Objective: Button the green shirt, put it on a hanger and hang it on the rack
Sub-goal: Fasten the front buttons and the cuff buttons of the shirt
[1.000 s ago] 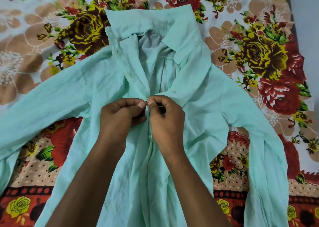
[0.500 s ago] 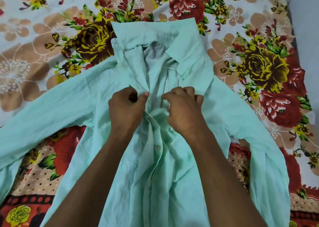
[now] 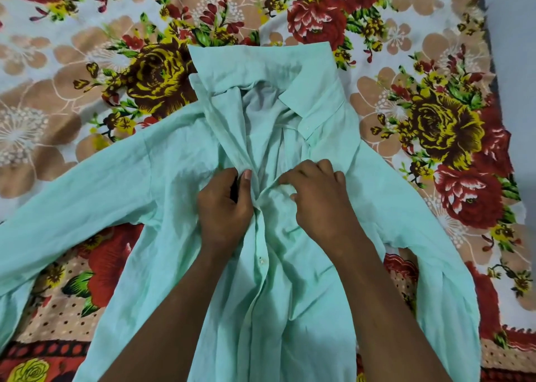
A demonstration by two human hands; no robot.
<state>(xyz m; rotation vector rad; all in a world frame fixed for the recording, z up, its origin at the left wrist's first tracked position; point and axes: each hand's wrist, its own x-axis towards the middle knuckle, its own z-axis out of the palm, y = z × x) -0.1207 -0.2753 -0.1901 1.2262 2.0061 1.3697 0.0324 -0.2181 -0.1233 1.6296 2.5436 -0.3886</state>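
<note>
On the floral bedsheet (image 3: 87, 97), the left hand (image 3: 224, 207) and right hand (image 3: 320, 204) each pinch the green shirt (image 3: 290, 294) placket, collar (image 3: 261, 65) at twelve o'clock.

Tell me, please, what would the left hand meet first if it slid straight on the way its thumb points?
Probably the open left front edge of the pale green cotton shirt just beyond the left hand, then the folded collar; depth is hard to judge here.

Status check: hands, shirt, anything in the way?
Left hand and right hand both pinching the placket. Shirt flat on the floral sheet, collar open. Nothing in the way.
</note>
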